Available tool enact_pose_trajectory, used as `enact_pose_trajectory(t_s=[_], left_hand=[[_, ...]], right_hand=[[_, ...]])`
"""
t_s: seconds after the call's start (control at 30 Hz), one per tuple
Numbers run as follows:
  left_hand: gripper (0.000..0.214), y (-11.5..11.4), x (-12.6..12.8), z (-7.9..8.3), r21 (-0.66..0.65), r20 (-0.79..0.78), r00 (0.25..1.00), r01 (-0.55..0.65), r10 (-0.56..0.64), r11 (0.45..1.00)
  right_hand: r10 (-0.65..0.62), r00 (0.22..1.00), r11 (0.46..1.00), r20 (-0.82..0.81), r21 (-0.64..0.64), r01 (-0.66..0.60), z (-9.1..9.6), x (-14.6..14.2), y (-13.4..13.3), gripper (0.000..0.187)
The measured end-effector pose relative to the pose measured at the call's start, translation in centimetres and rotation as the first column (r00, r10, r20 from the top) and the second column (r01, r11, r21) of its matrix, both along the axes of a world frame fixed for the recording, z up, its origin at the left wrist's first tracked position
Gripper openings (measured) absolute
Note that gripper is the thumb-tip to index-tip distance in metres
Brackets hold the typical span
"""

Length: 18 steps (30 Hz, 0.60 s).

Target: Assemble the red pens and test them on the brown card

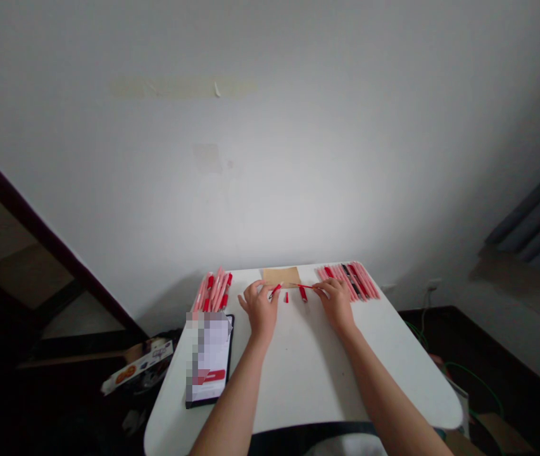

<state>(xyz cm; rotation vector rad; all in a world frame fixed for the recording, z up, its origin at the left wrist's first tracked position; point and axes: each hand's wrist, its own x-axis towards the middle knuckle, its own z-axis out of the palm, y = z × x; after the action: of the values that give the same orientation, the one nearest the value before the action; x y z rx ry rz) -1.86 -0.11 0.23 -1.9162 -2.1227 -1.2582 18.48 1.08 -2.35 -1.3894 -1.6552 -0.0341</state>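
My left hand [260, 307] is closed in a pinch on a short red pen piece [275, 290] near the far middle of the white table [307, 373]. My right hand [335, 301] pinches the end of a thin red pen refill [302, 286] that points left toward the other hand. Two small red pen parts [302, 294] lie on the table between the hands. A pile of pink and red pens [213, 291] lies to the left, and another pile of pink pens [350, 280] lies to the right, just behind my right hand.
A brown paper piece [282, 276] lies at the table's far edge against the white wall. A phone or tablet [210, 361] rests near the left edge. A box [137, 367] and clutter sit on the dark floor at left, cables at right.
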Motion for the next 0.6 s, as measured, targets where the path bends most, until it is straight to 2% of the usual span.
enact_pose_trajectory(t_s=[0.33,0.6], left_hand=[[0.017,-0.37,0.2,-0.16,-0.052,-0.118,0.984,-0.139,0.132,0.989],[0.022,-0.62,0.06,-0.18,-0.088,-0.214,0.964,-0.179,0.157,0.98]], right_hand=[[0.0,1.0,1.0,0.004,0.004,0.0,-0.16,0.07,0.04,0.032],[0.005,1.0,1.0,0.016,-0.012,-0.005,-0.04,-0.02,-0.05,0.028]])
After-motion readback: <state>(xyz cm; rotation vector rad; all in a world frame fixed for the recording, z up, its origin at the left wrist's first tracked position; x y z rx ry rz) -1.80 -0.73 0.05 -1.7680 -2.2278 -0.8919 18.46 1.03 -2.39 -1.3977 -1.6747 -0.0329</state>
